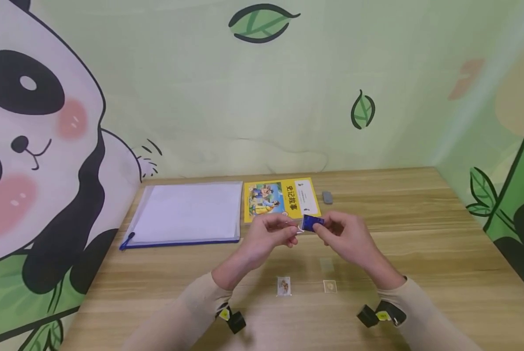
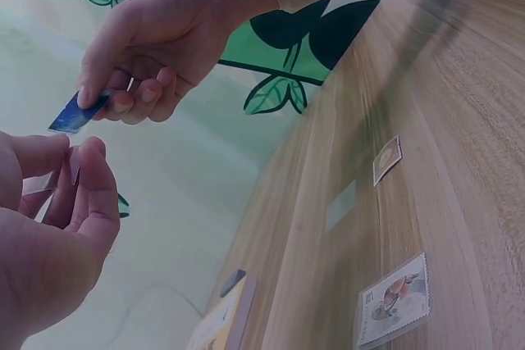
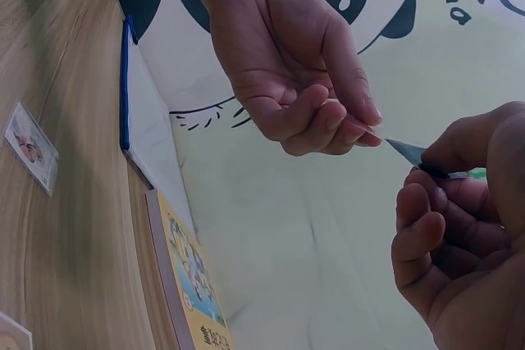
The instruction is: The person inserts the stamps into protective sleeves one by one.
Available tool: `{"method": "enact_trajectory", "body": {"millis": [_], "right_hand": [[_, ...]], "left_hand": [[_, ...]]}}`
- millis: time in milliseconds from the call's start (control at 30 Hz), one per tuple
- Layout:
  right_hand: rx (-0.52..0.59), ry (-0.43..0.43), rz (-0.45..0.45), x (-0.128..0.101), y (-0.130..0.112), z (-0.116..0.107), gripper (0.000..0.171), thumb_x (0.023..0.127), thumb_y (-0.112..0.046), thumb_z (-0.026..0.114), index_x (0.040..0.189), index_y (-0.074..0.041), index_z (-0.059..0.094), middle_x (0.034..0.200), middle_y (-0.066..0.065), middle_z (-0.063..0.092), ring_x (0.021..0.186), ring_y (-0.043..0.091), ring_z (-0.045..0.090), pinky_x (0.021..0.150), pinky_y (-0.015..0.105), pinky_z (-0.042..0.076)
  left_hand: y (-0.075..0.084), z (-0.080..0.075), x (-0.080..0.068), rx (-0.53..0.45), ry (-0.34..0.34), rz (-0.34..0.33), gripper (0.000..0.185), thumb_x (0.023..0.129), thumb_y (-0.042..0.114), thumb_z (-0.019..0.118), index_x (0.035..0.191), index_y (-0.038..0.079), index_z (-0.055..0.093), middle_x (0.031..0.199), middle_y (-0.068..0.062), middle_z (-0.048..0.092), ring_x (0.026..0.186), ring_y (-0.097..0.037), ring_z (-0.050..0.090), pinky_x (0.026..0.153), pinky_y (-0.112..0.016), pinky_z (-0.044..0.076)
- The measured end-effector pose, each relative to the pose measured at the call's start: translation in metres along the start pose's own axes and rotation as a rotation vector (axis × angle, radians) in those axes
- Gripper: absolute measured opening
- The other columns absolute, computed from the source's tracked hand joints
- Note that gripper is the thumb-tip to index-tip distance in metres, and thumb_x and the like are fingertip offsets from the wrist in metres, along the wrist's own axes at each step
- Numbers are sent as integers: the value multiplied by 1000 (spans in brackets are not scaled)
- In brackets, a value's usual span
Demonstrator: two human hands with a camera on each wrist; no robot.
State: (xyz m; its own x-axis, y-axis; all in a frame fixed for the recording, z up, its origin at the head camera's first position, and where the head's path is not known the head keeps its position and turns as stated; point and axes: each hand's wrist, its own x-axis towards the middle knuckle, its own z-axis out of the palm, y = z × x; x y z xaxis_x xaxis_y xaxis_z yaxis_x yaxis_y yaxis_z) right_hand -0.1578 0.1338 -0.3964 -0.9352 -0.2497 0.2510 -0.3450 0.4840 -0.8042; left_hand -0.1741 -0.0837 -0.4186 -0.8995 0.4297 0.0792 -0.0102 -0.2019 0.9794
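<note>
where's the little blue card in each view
Head: the blue card sits mid-frame above the table, pinched by the right hand, with the left hand at its left end.
Left wrist: upper left, under the right hand's fingertips.
Right wrist: only a thin edge, right of centre.
Shared landmark: the yellow book.

Both hands (image 1: pixel 310 234) raised together, fingertips pinched.

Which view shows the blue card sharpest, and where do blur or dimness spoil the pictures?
Head view: evenly lit, blue card sharp between left hand and right hand. Left wrist view: dim, near hand blurred. Right wrist view: table soft, card edge-on.
</note>
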Motion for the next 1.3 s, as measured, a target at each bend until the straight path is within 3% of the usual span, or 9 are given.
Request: {"method": "enact_trajectory", "body": {"millis": [267, 567, 733, 1033, 1300], "right_hand": [[17, 4, -7, 0, -2, 1, 14, 92, -18, 68, 82, -8, 65, 70, 5, 62, 58, 15, 56, 47, 22, 46], [39, 1, -38, 0, 0, 4, 20, 95, -20, 64, 81, -7, 64, 66, 8, 60, 55, 14, 53, 42, 20, 37], [23, 1, -50, -1, 0, 4, 19, 95, -17, 65, 78, -8, 62, 65, 3, 59, 53, 14, 52, 41, 20, 38], [23, -5, -107, -2, -1, 3, 18, 92, -10, 65, 75, -11, 60, 63, -1, 57, 51, 11, 51, 40, 19, 39], [35, -14, -105, -3, -1, 2, 21, 93, -11, 66, 73, -11, 58, 63, -1, 56, 52, 11, 51, 41, 19, 38]], "left_hand": [[-1, 0, -1, 12, -2, 14, 22, 92, -3, 62, 108, -18, 59, 82, -1, 70, 70, -12, 66, 66, -24, 60], [0, 0, 0, 12, 8, 22, 22, 92, -1, 63, 107, -17, 61, 82, -3, 70, 70, -13, 66, 65, -22, 59], [2, 1, 0, 6, 20, 13, 25, 93, 0, 62, 108, -19, 59, 82, -2, 69, 70, -12, 65, 66, -22, 59], [1, 0, 2, 73, 49, 31, 19, 92, 3, 65, 101, -14, 64, 77, -4, 69, 67, -13, 64, 63, -23, 58], [2, 2, 1, 140, 58, 35, 19, 92, 6, 66, 99, -12, 67, 77, -9, 69, 65, -13, 64, 61, -22, 57]]}}
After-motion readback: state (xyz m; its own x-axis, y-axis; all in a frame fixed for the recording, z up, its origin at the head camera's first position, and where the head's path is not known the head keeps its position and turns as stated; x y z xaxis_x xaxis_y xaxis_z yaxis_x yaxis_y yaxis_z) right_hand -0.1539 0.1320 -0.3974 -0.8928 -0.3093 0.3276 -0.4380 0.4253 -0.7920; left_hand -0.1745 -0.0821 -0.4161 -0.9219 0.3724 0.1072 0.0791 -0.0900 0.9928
